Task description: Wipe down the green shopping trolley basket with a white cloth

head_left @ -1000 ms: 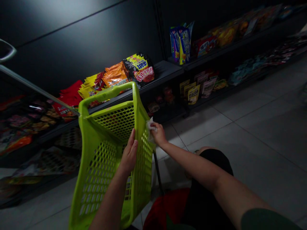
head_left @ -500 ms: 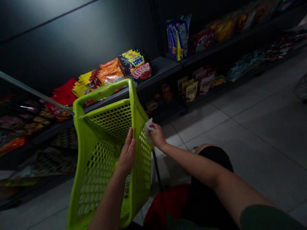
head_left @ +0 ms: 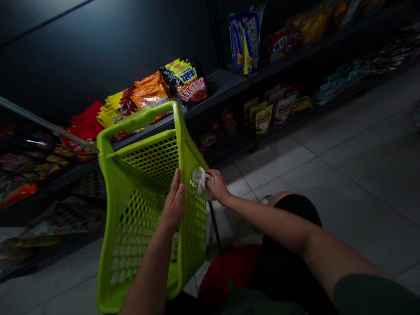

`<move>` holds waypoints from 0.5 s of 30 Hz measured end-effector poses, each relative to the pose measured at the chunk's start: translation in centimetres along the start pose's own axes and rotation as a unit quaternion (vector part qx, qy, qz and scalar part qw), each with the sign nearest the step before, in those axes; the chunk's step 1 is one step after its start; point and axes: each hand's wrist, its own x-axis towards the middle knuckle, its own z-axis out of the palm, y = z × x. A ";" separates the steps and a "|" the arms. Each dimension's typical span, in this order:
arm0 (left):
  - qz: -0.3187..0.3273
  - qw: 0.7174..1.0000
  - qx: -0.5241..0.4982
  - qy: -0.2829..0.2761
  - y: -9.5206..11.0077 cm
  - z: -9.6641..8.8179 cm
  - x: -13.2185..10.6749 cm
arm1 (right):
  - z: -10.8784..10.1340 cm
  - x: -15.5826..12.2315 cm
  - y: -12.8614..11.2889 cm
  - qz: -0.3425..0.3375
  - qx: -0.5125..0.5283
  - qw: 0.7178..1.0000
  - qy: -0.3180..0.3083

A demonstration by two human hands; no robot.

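Observation:
A lime-green plastic shopping basket (head_left: 110, 227) with latticed walls stands tilted in front of me, its open top facing me. My left hand (head_left: 173, 205) grips the basket's near right rim, with straight fingers along the edge; part of its hold is hidden. On the outer right wall, my right hand (head_left: 217, 186) pinches a crumpled white cloth (head_left: 201, 178) and presses it against the lattice just below the rim.
Behind the basket runs a dark shelf (head_left: 223, 85) with orange snack bags (head_left: 149, 92), a black noodle pack (head_left: 190, 83) and blue packets (head_left: 251, 43). Yellow pouches (head_left: 264, 119) sit on the lower shelf. A thin rod (head_left: 49, 124) meets the basket's left corner. Grey tiles (head_left: 354, 183) cover the floor.
My right hand and the white cloth have shifted slightly down along the basket's outer wall, and the cloth looks more bunched. My left hand stays on the rim.

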 end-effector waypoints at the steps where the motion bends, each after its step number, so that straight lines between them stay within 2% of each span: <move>1: 0.000 1.000 -0.003 0.000 0.0 0.0 0.1 | 0.3 0.5 -0.3 0.005 0.001 1.000 -0.010; 3: 0.000 1.000 -0.010 0.002 0.0 0.1 0.2 | 1.1 -1.0 -0.9 -0.024 0.017 0.999 -0.043; 6: 0.001 1.000 -0.010 0.013 -0.1 0.2 0.3 | 1.7 -6.9 -1.3 -0.105 0.025 0.992 -0.072; 8: -0.002 1.000 -0.006 0.015 -0.1 0.2 0.3 | 1.1 -9.9 -0.9 -0.163 0.023 0.974 -0.153; 10: -0.007 1.000 -0.004 0.015 0.0 0.2 0.2 | 0.2 -10.0 0.1 -0.213 0.026 0.940 -0.267; 11: -0.007 1.000 -0.004 0.016 0.0 0.2 0.2 | -0.2 -9.0 0.7 -0.220 0.028 0.930 -0.293; 12: -0.007 1.000 -0.004 0.016 0.0 0.2 0.2 | -0.6 -7.3 1.3 -0.208 0.026 0.937 -0.278; 13: -0.006 1.000 -0.005 0.016 0.1 0.2 0.2 | -0.8 -5.1 1.8 -0.177 0.019 0.958 -0.224; 15: -0.005 1.000 -0.006 0.013 0.2 0.2 0.2 | -0.8 -0.8 2.4 -0.072 0.002 0.995 -0.064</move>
